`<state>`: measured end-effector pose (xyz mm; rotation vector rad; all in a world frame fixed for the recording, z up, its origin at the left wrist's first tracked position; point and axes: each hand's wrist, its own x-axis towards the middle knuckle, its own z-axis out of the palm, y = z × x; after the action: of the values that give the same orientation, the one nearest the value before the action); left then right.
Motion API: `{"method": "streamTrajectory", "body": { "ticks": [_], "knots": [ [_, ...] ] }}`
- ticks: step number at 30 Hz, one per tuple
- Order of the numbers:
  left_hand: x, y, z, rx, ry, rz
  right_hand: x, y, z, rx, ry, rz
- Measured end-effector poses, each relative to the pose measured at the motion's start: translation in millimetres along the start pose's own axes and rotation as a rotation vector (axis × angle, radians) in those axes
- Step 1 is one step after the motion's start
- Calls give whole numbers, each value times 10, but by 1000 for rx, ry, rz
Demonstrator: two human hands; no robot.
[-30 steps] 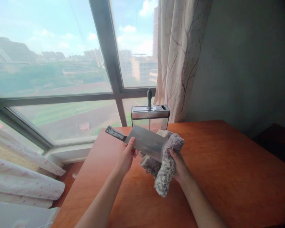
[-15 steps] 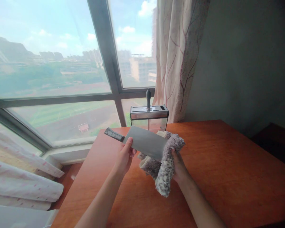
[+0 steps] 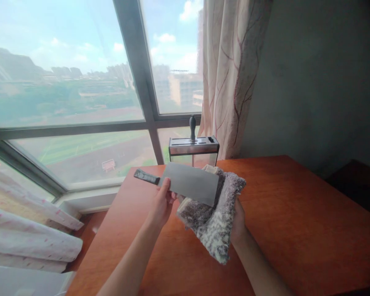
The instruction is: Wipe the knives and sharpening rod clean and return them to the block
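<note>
A: Where's the cleaver (image 3: 193, 186)?
B: In the air above the table (image 3: 296, 230), toward the back edge, blade flat-on to us, handle end pointing at the back left corner.
A: Left hand (image 3: 162, 203)?
B: Pinching the blade right by the handle. Thumb on the near face, other fingers behind and under.
A: Right hand (image 3: 239, 222)?
B: At the right side of a fluffy grey-and-white cloth (image 3: 217, 234). Fingers are behind it, so can't tell if they pinch or lie spread.
A: Cloth vs blade?
B: Cloth hangs open behind the blade's far end and below it. Blade overlaps it; exact contact hidden.
A: Any containers?
B: One: knife holder (image 3: 200, 149) at the table's back edge, nearer the back left corner. Metal top, see-through front. Lower part is hidden behind the cleaver.
A: Contents?
B: One dark handle (image 3: 193, 126) upright out of the top, thin rod (image 3: 193, 159) visible inside below it. Slot at the right end of the top looks dark.
</note>
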<state>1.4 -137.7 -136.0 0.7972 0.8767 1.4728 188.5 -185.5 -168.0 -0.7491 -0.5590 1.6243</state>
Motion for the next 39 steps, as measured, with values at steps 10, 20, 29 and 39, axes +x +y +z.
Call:
{"method": "streamTrajectory", "body": {
  "ticks": [10, 20, 29, 39],
  "knots": [
    [-154, -13, 109, 375, -116, 147, 125, -51, 94, -9, 296, -208],
    [-172, -101, 135, 204, 3, 161, 171, -66, 43, 214, 203, -175],
    [-285, -243, 277, 18, 12, -60, 131, -2, 36, 369, 34, -120],
    [-242, -223, 119, 230, -365, -19, 294, -134, -211, 245, 410, -248]
  ]
}}
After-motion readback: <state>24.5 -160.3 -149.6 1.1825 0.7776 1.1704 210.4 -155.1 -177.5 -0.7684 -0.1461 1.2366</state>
